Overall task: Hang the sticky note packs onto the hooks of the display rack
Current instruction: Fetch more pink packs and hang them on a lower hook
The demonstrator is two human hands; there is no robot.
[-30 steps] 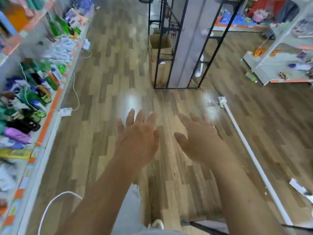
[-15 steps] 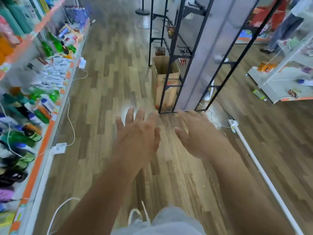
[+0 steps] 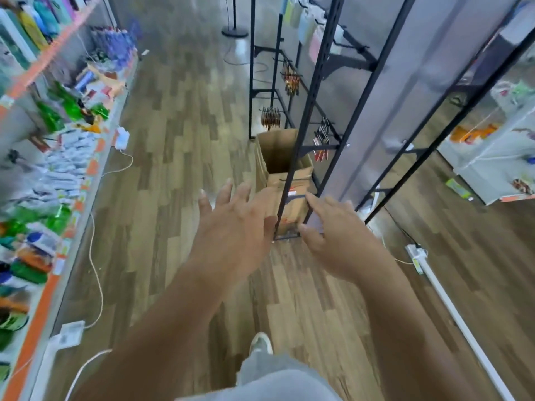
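Both my arms reach forward over the wooden floor. My left hand point(image 3: 234, 227) has its fingers spread and holds nothing. My right hand point(image 3: 338, 230) is also empty, with relaxed fingers. Just beyond them stands the black metal display rack point(image 3: 307, 111) with a grey back panel. Pastel packs point(image 3: 304, 21) hang from hooks near its top, blurred. Small dark and orange items point(image 3: 270, 117) hang lower down. An open cardboard box point(image 3: 278, 157) stands on the floor inside the rack's frame, right in front of my fingertips. I cannot see its contents.
A long shelf point(image 3: 58, 157) full of colourful goods runs along the left, with white cables and a power strip point(image 3: 68, 335) on the floor beside it. A white rail point(image 3: 451, 308) lies on the floor at right. Another white shelf unit point(image 3: 492, 157) stands far right.
The view has moved forward and tilted up. The rack and cardboard box are now closer, right beyond my fingertips. Both hands stay empty and outstretched.
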